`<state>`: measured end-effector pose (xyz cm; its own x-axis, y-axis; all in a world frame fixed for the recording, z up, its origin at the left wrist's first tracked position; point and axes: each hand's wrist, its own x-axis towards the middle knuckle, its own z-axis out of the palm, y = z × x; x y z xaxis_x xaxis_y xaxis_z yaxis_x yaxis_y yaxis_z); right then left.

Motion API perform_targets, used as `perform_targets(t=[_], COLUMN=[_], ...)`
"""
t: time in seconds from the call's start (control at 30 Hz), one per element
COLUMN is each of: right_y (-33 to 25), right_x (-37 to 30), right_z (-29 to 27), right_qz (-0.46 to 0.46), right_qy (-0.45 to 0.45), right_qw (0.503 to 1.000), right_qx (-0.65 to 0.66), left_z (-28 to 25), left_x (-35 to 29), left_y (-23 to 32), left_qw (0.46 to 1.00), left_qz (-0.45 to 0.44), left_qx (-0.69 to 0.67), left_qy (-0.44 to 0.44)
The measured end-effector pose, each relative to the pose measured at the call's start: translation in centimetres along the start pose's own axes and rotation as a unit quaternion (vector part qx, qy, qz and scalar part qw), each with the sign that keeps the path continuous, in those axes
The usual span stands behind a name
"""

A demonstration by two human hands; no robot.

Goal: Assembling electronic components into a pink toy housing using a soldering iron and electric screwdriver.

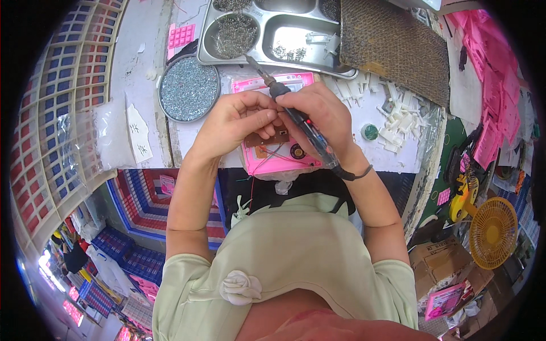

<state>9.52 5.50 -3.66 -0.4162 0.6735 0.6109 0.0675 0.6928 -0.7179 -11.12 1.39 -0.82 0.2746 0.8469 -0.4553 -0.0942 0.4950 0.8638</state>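
My right hand [321,116] is wrapped round a soldering iron [310,132] with a dark, partly see-through handle and a small red light. Its metal tip points away from me, up to the near rim of the steel tray [257,62]. Close beside it, my left hand [242,122] is closed, thumb against fingers; anything pinched there is too small to make out. Beneath both hands lies a pink plastic casing [267,166] with thin wires and a round black part [297,151]. A brown circuit board [264,140] sits over it, partly hidden by my fingers.
A round dish of small metal screws [189,88] stands left of my hands. Loose white plastic pieces [402,116] and a small green-topped round container [369,132] lie to the right. A brown textured board [395,48] overlaps the tray. A yellow fan [493,233] stands far right.
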Motion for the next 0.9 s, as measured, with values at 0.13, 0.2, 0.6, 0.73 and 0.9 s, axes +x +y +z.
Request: perform_targets(t=[0.13, 0.2, 0.6, 0.73, 0.9], right_y=[-1.7, -2.4, -2.2, -2.9, -2.5], right_x=[-0.4, -0.5, -0.1, 0.4, 0.0], right_z=[-0.8, -1.1, -0.3, -0.8, -0.7], right_qz=[0.164, 0.232, 0.287, 0.284, 0.300], right_qy=[0.037, 0.042, -0.001, 0.010, 0.008], right_qw=[0.985, 0.970, 0.950, 0.951, 0.942], right_qx=[-0.029, 0.049, 0.125, 0.122, 0.148], left_z=[0.5, 1.1, 1.6, 1.1, 1.7], left_x=[-0.2, -0.4, -0.7, -0.5, -0.8], left_y=[-0.5, -0.8, -0.2, -1.0, -0.9], left_qw=[0.999, 0.997, 0.998, 0.997, 0.995], left_qz=[0.030, 0.056, 0.014, 0.041, 0.042], left_qx=[-0.005, -0.008, 0.031, -0.003, -0.013], left_qy=[0.038, 0.057, 0.059, 0.070, 0.086])
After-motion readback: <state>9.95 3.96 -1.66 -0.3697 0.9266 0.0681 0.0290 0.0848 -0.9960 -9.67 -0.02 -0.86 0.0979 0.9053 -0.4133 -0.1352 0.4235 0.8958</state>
